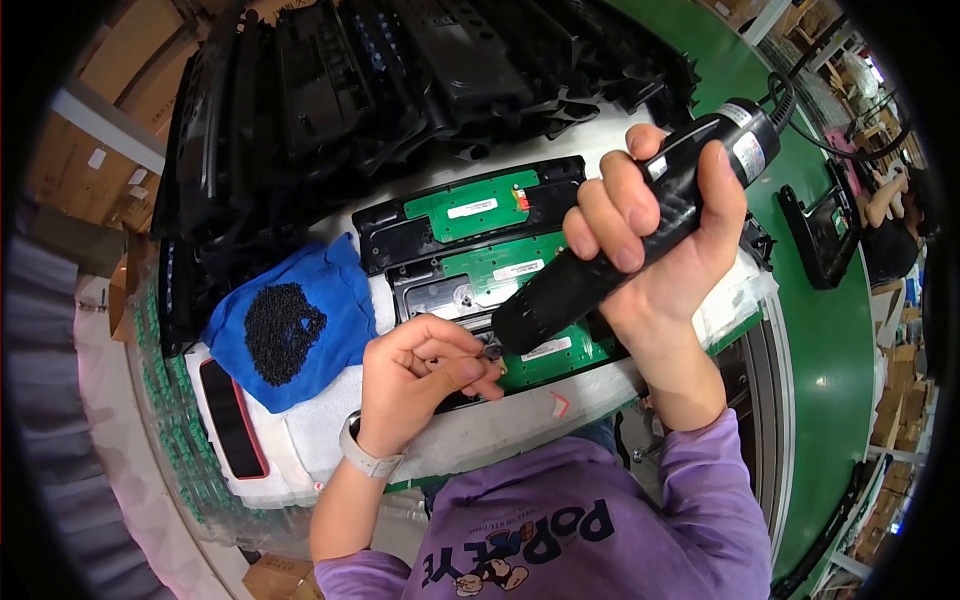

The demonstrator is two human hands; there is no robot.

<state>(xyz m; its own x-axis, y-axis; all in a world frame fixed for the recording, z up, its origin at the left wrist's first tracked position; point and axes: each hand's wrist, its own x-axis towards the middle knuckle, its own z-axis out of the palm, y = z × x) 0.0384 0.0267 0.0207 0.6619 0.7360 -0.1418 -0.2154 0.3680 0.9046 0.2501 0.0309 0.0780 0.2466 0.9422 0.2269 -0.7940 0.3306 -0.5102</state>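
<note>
My right hand [668, 225] is wrapped round a black electric screwdriver [545, 302], which slants down to the left, its cord leaving the upper end. Right at the screwdriver's tip, my left hand [425, 370] is closed in a pinch. A tiny dark piece shows at those fingertips, too small to name. Beneath both hands lie black plastic panels [412, 298] carrying green circuit boards [478, 208] with white labels. The nearest board is partly hidden by the screwdriver and my left hand. On the left, a blue cloth [345, 285] bears a heap of small black screws [280, 340].
Many black plastic housings [420, 70] are piled along the far side. A red-edged phone [235, 420] lies beside the cloth on the white padding [305, 445]. Another black part [820, 235] rests on the green surface [810, 340] to the right, near another person [893, 235].
</note>
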